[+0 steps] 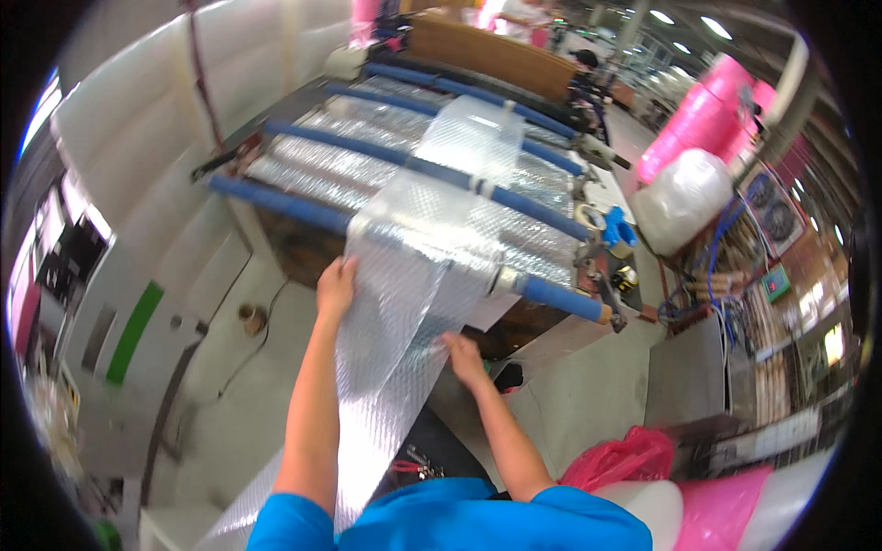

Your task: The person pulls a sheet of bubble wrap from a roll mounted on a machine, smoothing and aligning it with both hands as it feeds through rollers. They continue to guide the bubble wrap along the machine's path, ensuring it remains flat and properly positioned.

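Observation:
A long strip of clear bubble wrap (390,340) comes over the front blue roller (294,204) of a machine bed and slopes down toward me, passing between my arms to the lower left. My left hand (337,289) is closed on the strip's left edge, just below the roller. Lower down, my right hand (462,356) pinches its right edge. The fingertips of both hands are partly hidden by the film. Farther back, the strip lies across more blue rollers (542,211) and silvery bubbled padding (322,170).
Tape rolls (590,218) and a blue tape dispenser (617,228) sit on the right side ledge. Pink wrap rolls (694,124) and a white bagged bundle (684,202) stand beyond. A red plastic bag (629,459) lies at lower right. A cable (248,363) crosses the floor at left.

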Demonstrator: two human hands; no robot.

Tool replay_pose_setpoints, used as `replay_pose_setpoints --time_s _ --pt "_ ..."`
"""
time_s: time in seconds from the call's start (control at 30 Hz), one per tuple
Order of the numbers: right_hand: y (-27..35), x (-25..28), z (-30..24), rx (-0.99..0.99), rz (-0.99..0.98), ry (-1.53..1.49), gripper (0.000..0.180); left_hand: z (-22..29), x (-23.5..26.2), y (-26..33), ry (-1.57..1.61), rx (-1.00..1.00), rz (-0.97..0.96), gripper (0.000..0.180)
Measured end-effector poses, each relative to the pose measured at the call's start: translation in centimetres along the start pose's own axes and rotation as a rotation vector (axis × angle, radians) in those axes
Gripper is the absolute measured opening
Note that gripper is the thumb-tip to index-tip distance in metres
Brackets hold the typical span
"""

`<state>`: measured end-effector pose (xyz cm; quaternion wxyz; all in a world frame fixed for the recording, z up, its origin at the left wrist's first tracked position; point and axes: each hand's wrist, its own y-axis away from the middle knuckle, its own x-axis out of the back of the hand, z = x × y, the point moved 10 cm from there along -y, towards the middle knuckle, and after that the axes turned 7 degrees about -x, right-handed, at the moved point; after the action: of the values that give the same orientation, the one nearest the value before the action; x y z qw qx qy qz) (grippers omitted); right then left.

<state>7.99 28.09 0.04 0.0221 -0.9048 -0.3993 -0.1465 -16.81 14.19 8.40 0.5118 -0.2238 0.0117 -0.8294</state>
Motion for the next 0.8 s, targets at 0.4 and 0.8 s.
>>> replay_pose_setpoints --time_s 0.4,0.8 --pt "5.1 -1.5 -2.0 0.009 0.118 -0.098 0.027 -6.4 3.6 10.0 -0.110 0.201 -0.084 0.052" --pt "10.3 -5.5 -0.4 -0.130 -0.087 -0.317 0.037 -3.9 8.3 13.9 -0.367 0.146 -0.039 0.064"
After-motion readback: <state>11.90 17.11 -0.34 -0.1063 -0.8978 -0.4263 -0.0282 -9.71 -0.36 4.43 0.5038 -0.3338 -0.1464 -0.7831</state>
